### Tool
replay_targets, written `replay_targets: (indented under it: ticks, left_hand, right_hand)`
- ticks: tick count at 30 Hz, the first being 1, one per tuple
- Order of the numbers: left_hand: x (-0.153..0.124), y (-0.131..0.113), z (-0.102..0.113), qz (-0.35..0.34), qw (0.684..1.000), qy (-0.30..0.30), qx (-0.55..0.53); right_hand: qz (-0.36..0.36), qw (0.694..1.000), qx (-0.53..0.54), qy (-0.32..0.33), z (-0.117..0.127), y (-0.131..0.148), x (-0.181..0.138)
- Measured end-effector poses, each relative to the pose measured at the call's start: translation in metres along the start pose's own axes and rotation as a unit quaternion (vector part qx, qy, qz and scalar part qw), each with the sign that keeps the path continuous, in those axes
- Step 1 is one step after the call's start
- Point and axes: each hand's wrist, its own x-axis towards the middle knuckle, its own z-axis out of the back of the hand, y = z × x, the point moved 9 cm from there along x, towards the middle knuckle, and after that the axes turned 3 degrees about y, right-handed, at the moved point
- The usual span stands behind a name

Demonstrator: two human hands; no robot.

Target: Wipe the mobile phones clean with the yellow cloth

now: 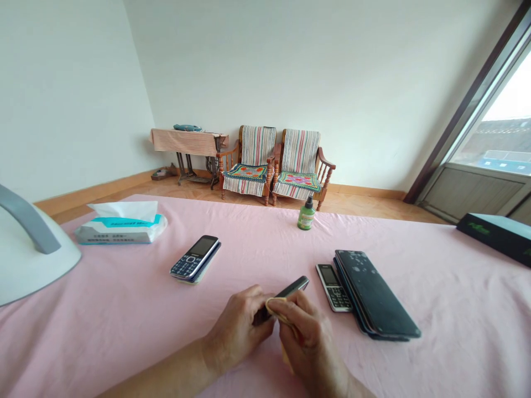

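Observation:
My left hand (240, 326) is closed around a dark mobile phone (295, 286), held tilted above the pink cloth. A pale yellow cloth (277, 305) is pinched in my right hand (309, 334) and pressed against the phone's near side. Fingers cover much of the phone, so its screen cannot be made out. To the right lies a small keypad phone (333, 288), beside a stack of large dark smartphones (375, 293). On the left another keypad phone (194, 258) rests on top of other flat devices.
A pink tablecloth (136, 331) covers the surface. A tissue pack (120, 229) and a white object with a grey handle (33, 243) stand left. Further back is a green pump bottle (306, 215); a black box (493, 235) lies far right. Two wooden chairs (249, 171) stand beyond.

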Motion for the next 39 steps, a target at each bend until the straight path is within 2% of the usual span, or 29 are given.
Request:
replay_targets:
  ticks: [4, 8, 10, 17, 20, 25, 31, 35, 39]
  left_hand:
    - [0.0, 0.005, 0.002, 0.02, 0.999, -0.019, 0.02]
    - [0.0, 0.004, 0.0, 0.005, 1.0, -0.014, 0.006]
    - [0.0, 0.003, -0.001, -0.003, 1.0, -0.015, 0.005]
    - [0.001, -0.002, 0.003, 0.008, 0.999, -0.019, 0.035]
    - [0.002, -0.004, 0.003, 0.006, 0.999, -0.02, 0.039]
    - [0.001, -0.002, 0.002, 0.008, 0.999, -0.022, 0.043]
    - [0.001, -0.004, 0.003, 0.001, 0.999, -0.026, 0.046]
    - [0.001, -0.005, 0.004, 0.0, 0.999, -0.027, 0.045]
    - [0.002, -0.005, 0.004, -0.004, 0.999, -0.029, 0.039]
  right_hand:
    - [-0.028, 0.999, -0.004, -0.037, 0.011, -0.008, -0.001]
    - [-0.004, 1.0, 0.01, 0.019, -0.003, 0.001, -0.003]
    - [-0.003, 1.0, 0.006, 0.027, -0.006, 0.004, -0.003]
    - [-0.072, 0.993, -0.069, -0.062, 0.032, -0.023, 0.003]
    - [-0.095, 0.99, -0.072, -0.078, 0.037, -0.029, 0.003]
    - [-0.057, 0.996, -0.049, -0.042, 0.024, -0.018, 0.003]
    - [-0.057, 0.984, -0.154, -0.063, 0.045, -0.03, 0.007]
    - [-0.021, 0.977, -0.212, -0.032, 0.044, -0.028, 0.008]
    - [-0.024, 0.975, -0.217, -0.048, 0.043, -0.023, 0.006]
